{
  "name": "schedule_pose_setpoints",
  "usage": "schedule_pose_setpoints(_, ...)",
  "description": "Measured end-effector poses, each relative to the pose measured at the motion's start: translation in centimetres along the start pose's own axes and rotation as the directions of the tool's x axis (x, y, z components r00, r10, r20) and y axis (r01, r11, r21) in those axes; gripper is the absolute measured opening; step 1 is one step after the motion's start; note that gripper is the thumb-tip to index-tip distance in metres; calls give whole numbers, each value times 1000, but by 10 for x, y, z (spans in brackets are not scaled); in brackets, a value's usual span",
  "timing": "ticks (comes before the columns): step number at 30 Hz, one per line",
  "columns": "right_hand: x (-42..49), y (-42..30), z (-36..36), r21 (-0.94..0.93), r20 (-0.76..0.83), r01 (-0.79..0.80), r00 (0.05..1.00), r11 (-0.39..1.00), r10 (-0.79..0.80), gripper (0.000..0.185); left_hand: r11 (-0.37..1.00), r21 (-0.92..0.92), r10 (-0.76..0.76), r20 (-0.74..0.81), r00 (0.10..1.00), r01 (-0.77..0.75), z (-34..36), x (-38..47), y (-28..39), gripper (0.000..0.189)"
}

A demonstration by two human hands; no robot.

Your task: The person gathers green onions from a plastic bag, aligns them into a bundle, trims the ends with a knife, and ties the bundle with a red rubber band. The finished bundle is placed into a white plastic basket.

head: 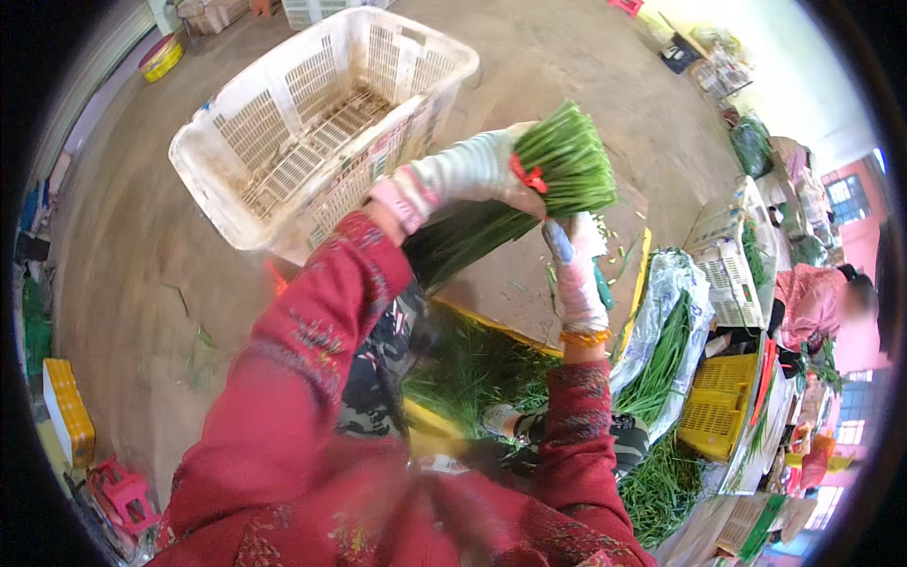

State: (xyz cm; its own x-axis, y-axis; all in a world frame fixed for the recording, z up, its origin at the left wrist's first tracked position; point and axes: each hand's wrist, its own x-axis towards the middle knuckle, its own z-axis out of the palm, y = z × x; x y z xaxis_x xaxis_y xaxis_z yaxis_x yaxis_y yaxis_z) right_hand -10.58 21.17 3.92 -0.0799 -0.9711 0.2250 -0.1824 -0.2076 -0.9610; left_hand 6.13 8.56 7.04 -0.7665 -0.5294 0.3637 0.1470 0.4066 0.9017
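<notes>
My left hand (482,170), in a pale striped knit glove, grips a bundle of long green leaf stalks (567,159), likely Chinese chives. A red tie (528,173) wraps the bundle near its evenly cut end. Its dark leaves trail back under my left wrist. My right hand (577,273), gloved with a blue-grey thumb, is raised just below the cut end. Partly behind it shows a green object (603,287); whether I hold it cannot be told. Beneath both hands lies a brown board (496,298) with yellow edges, scattered with cut bits.
A white plastic crate (283,135) stands ahead on the left. Loose stalks (655,354) lie in a clear plastic bag (691,273) at right, near a yellow crate (716,404). Trimmings (468,361) cover the floor by my feet. Another person (811,301) sits at far right.
</notes>
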Motion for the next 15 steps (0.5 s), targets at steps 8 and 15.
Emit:
schedule_pose_setpoints(8, 49, -60, 88, 453, -128, 112, 990, 884, -60, 64, 946, 213, 281, -170, 944, -244, -27, -44, 72, 47)
schedule_pose_setpoints(15, 69, -76, 105, 493, -178, 291, 956, 820, -232, 65, 924, 289, 310, -189, 932, -249, -54, -37, 63, 60)
